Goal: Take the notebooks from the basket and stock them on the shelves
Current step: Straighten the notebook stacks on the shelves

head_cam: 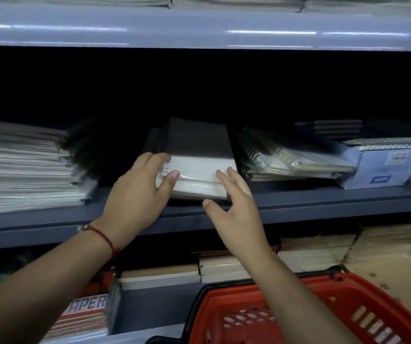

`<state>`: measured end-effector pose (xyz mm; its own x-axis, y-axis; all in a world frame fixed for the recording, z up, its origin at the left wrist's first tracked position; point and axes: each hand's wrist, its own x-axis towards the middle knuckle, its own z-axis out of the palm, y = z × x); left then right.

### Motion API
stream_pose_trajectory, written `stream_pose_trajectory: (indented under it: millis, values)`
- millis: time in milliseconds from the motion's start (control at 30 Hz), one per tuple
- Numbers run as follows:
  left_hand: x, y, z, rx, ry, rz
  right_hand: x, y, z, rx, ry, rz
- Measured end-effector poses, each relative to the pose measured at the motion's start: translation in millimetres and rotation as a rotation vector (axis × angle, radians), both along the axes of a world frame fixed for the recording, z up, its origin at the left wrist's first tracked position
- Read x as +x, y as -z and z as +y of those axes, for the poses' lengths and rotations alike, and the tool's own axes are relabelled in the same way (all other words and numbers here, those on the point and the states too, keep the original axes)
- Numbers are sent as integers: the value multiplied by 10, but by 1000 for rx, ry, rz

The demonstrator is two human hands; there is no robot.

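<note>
Head view, looking down at a grey metal shelf (323,204): small stack of black-covered, plastic-wrapped spiral notebooks (197,157) already lying on it, between other piles. Left hand (140,194) gripping the stack's left edge, thumb on the front. Right hand (234,207) open, straight fingers touching the right corner. Red plastic basket (348,294) below; contents hidden, so remaining stock unknown.

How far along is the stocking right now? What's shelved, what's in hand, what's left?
Done: a black-covered notebook stack sits on the middle shelf.
In hand: the left hand grips the stack's left corner while the right hand touches its front edge with straight fingers.
Left: the red basket below; its contents can't be made out.
</note>
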<state>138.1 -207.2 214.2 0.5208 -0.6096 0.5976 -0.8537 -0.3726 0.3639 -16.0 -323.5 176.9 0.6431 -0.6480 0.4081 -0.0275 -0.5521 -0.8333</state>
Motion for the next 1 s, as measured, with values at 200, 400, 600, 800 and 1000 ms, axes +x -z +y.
stream_pose_trajectory:
  millis: [200, 400, 600, 800, 1000]
  values:
    - [144, 31, 141, 195, 134, -35, 120, -30, 3, 34, -1, 23]
    - [223, 55, 99, 82, 196, -46, 245, -157, -41, 258, 44, -185]
    - [27, 226, 12, -100, 127, 137, 280, -211, -74, 305, -16, -256]
    - [-89, 278, -110, -264, 49, 104, 221, -286, -191, 376, -65, -301]
    - [-49, 252, -196, -282, 22, 72, 292, -223, -232, 388, -131, -195]
